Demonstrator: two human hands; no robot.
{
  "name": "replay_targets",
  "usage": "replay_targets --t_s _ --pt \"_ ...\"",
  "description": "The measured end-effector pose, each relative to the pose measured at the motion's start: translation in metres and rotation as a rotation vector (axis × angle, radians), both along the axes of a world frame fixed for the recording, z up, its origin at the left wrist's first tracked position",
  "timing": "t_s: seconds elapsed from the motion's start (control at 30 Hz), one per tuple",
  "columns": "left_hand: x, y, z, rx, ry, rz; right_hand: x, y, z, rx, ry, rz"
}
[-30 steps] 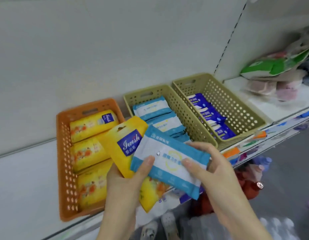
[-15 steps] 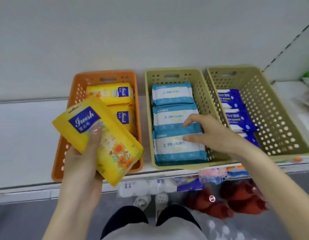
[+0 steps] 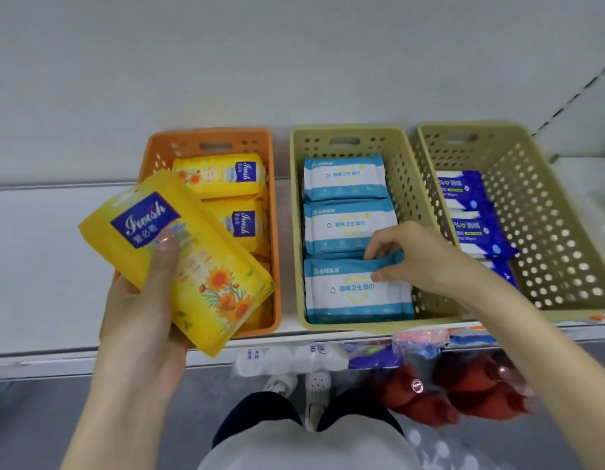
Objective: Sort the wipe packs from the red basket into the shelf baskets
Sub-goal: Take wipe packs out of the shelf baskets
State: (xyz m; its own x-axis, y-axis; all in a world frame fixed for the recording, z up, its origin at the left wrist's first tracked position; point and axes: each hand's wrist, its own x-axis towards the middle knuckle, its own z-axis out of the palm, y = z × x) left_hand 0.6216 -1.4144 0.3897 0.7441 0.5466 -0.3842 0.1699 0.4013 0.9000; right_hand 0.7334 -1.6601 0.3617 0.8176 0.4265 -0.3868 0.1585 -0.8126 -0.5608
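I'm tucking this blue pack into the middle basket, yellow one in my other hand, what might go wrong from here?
1. The right hand pinches the front teal pack by its bunched top edge; it may settle creased or ride over the pack behind.
2. The left hand alone holds the yellow pack, whose corner overlaps the shelf edge; a slip would likely drop it to the floor.
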Motion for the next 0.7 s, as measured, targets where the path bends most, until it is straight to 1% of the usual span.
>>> replay_targets --t_s 0.1,0.23,0.27,0.3,0.37,0.4,0.47,0.5,0.53,0.6,0.63,0.7 --pt "0.002 0.001 0.003 0.004 0.026 -0.011 -0.004 0.003 -0.004 -0.083 -0.053 0.017" --pt "0.004 0.002 0.008 -0.048 0.055 -0.05 -0.011 0.005 -0.002 -0.298 -0.221 0.068" --pt "0.004 0.003 0.009 -0.071 0.066 -0.07 -0.013 0.005 -0.001 -0.318 -0.265 0.06" --pt "0.004 0.003 0.01 -0.095 0.08 -0.092 -0.015 0.006 0.002 -0.287 -0.318 0.029" --pt "0.003 0.004 0.012 -0.133 0.1 -0.12 -0.02 0.012 0.014 -0.07 -0.401 -0.09" --pt "0.003 0.004 0.012 -0.144 0.099 -0.125 -0.023 0.019 0.022 0.085 -0.379 -0.142" --pt "0.002 0.006 0.014 -0.134 0.084 -0.132 -0.03 0.039 0.035 0.429 -0.204 -0.194" --pt "0.001 0.007 0.015 -0.115 0.069 -0.138 -0.034 0.051 0.041 0.554 -0.143 -0.193" --pt "0.0 0.01 0.017 -0.09 0.054 -0.143 -0.037 0.062 0.045 0.617 -0.158 -0.165" --pt "-0.004 0.017 0.021 -0.015 0.047 -0.183 -0.04 0.083 0.057 0.631 -0.322 -0.06" --pt "-0.007 0.022 0.023 0.038 0.048 -0.233 -0.041 0.092 0.062 0.634 -0.39 -0.008" --pt "-0.013 0.032 0.026 0.157 0.037 -0.357 -0.044 0.11 0.069 0.631 -0.443 0.088"
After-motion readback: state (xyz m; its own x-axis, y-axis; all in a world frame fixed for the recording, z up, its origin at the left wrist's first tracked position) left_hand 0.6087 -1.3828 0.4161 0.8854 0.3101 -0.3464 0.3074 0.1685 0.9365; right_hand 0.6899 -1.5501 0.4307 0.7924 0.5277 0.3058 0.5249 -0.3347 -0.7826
